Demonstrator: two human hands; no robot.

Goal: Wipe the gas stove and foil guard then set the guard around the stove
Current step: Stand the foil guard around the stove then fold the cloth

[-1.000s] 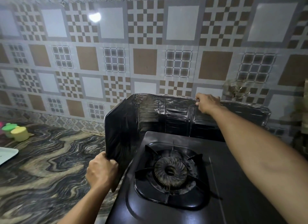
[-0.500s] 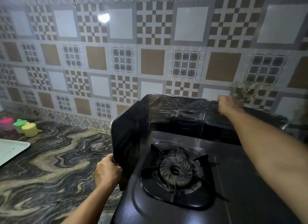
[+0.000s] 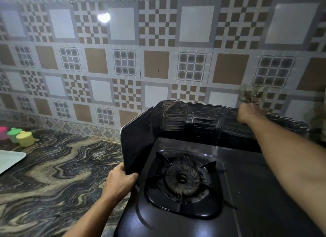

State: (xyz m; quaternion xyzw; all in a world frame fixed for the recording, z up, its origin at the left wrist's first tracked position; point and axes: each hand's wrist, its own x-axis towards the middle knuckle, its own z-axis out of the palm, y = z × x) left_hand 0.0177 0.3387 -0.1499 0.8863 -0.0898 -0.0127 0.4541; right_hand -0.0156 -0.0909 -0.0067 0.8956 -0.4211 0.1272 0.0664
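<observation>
Foil guard (image 3: pixel 176 120) held by two hands around one stove (image 3: pixel 247 192).
Left hand (image 3: pixel 120 180) pinches its lower-centre edge; right hand (image 3: pixel 250 113) grips its top rim; three lidded cups (image 3: pixel 24 138) far left.

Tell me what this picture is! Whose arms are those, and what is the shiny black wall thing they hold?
The camera sits on a person's head and looks down, so you see that person's own two arms. The left hand grips the near corner of a foil guard, a thin folded screen that stands along the left side and back of the gas stove. The right hand holds the guard's top edge at the back. The stove's round burner is in the middle. The stove sits on a swirly marble counter. Far left are small coloured pots and a white tray.
</observation>
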